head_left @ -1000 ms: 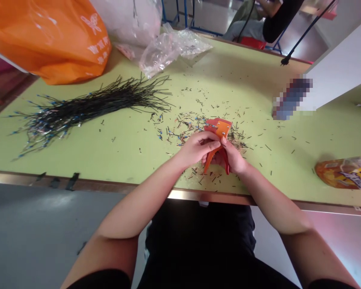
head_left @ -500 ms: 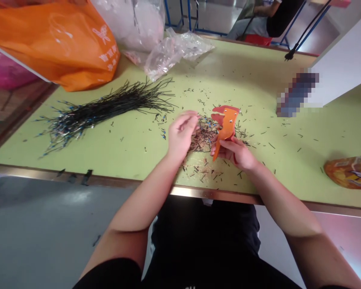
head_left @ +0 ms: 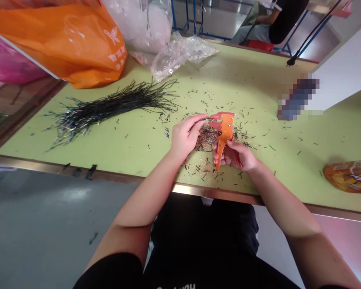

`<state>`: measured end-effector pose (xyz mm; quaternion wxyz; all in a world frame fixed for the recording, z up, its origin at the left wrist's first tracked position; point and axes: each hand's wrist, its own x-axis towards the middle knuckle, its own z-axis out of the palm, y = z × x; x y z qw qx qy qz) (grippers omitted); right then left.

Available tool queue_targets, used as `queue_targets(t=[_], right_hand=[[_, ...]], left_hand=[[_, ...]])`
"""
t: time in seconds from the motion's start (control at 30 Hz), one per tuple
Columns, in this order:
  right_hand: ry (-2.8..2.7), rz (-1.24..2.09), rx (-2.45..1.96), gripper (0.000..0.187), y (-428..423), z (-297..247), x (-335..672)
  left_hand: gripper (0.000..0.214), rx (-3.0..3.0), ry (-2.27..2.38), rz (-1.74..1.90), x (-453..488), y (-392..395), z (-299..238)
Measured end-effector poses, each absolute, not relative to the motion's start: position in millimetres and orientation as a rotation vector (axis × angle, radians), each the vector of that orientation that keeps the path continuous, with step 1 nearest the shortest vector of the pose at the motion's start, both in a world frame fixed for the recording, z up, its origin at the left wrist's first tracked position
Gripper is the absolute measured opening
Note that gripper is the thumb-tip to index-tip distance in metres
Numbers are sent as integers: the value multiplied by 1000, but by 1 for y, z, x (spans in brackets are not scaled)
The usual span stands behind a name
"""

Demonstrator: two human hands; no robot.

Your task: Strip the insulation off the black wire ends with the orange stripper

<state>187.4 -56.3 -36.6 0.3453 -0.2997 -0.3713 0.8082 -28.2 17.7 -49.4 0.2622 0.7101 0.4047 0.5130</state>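
Note:
My right hand (head_left: 237,155) is wrapped round the handles of an orange and red wire stripper (head_left: 228,127), its jaws pointing left. My left hand (head_left: 188,132) pinches a thin dark wire (head_left: 211,119) whose end reaches the stripper's jaws; most of the wire is hidden by the fingers. Beneath the tool and between my hands lies a heap of wire scraps (head_left: 206,139), copper and black. To the left, a long bundle of black wires (head_left: 114,102) rests on the table, with blue tips at its left end.
An orange bag (head_left: 87,52) and clear plastic bags (head_left: 180,52) stand at the back left. A bottle (head_left: 350,175) with amber contents lies at the right of the green table (head_left: 289,168). Behind the table a person (head_left: 270,24) sits. A black plug (head_left: 292,61) hangs near the white panel.
The wire stripper has come down slightly and turned more upright, its red handle now spread from the orange one. My left fingers have moved right to its jaws, with a wire end showing.

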Motion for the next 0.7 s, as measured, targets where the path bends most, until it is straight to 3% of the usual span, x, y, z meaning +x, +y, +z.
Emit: queue_targets(t=[0.7], right_hand=[[-943, 1904, -909, 47, -63, -38, 169]], left_hand=[[14, 2082, 1215, 1235, -31, 12, -44]])
